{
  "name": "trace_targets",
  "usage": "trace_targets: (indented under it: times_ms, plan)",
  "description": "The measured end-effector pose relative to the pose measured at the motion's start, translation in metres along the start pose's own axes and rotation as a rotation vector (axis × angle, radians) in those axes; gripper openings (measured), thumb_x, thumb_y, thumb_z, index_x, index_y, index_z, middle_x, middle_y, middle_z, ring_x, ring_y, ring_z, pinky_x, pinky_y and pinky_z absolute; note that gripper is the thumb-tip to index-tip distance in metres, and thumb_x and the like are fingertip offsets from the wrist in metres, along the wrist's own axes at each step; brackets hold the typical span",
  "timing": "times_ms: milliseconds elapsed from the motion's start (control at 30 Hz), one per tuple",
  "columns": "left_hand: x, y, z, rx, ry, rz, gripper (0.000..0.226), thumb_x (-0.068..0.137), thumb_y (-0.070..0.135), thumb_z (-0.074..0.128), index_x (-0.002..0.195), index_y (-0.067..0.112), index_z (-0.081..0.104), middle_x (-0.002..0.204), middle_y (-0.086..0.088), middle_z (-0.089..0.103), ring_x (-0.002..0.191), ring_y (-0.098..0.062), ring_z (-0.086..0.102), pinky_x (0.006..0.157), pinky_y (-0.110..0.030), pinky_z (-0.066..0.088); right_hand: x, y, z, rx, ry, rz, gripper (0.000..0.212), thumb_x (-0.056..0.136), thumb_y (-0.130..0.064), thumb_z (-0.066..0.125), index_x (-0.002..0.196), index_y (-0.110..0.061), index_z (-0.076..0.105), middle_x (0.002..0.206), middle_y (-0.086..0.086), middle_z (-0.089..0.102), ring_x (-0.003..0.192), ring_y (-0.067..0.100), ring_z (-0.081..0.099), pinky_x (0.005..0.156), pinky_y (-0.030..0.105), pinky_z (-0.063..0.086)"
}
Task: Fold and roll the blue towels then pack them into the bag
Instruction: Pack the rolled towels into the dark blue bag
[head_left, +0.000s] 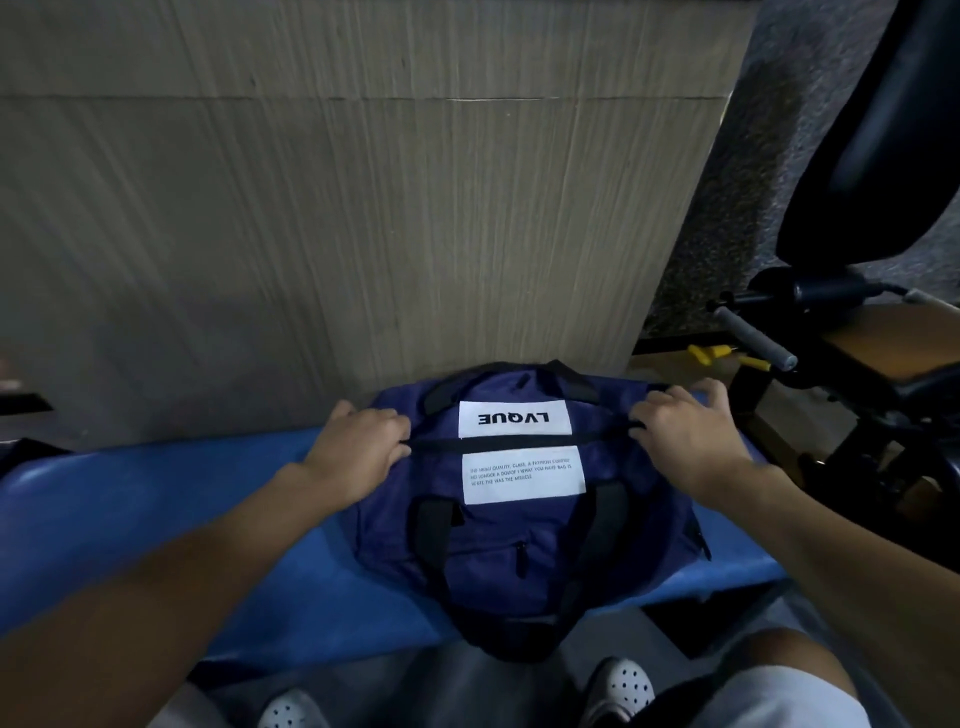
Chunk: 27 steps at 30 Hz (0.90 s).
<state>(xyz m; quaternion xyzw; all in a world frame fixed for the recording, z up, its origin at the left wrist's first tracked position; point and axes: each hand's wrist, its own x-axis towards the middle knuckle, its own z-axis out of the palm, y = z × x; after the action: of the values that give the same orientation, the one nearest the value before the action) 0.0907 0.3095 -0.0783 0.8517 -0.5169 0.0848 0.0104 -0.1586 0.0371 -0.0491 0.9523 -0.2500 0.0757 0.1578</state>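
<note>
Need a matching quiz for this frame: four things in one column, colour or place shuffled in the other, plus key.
Things:
1. bag
2. bench
3. shoes
4. left hand

Descriptions:
A. white, with holes, at the bottom edge of the view
B. navy, with two white labels
C. bright blue, under the bag
D. holds the left end of the zip

Pairs: 1-B, 2-C, 3-A, 4-D.
</note>
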Motion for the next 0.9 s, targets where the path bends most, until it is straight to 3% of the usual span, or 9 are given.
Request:
trace_targets:
  times_ms: [167,433,633,900]
  plan:
    - [-0.006,-0.015,-0.012,-0.011,0.154,0.014,0.017,0.100,0.023,0.049,0.088,0.013,0.056,0.087,-0.004,0.061,0.077,-0.025,0.059,0.069,-0.033,0.027,0.009,-0.013,-0.012,0.120,0.138,0.100,0.020,0.100,-0.027,0.042,0.099,-0.020,0.061,0.099,-0.001,0.059,0.101,0.022,0.053,0.090,0.041,0.023]
    - [-0.027,-0.065,-0.050,-0.015,0.228,-0.120,0.016,0.098,0.023,0.053,0.106,0.013,0.062,0.103,-0.007,0.063,0.092,-0.030,0.061,0.073,-0.039,0.040,0.045,-0.062,-0.044,0.348,0.221,0.154,0.019,0.100,-0.024,0.045,0.092,-0.012,0.057,0.098,0.005,0.055,0.099,0.027,0.053,0.088,0.046,0.033]
    - [-0.058,-0.107,-0.071,0.005,0.272,-0.209,0.016,0.098,0.025,0.051,0.101,0.012,0.062,0.099,-0.005,0.062,0.087,-0.027,0.059,0.074,-0.040,0.044,0.064,-0.112,-0.055,0.412,0.331,0.128,0.020,0.100,-0.023,0.045,0.090,-0.011,0.057,0.096,0.006,0.057,0.092,0.028,0.054,0.084,0.043,0.031]
    - [-0.085,-0.127,-0.052,-0.102,0.143,-0.302,0.019,0.098,0.027,0.054,0.107,0.016,0.066,0.108,-0.002,0.064,0.095,-0.023,0.059,0.080,-0.037,0.042,0.059,-0.150,-0.053,0.373,0.143,0.094,0.019,0.099,-0.022,0.043,0.089,-0.016,0.057,0.095,0.001,0.059,0.092,0.023,0.053,0.086,0.040,0.028]
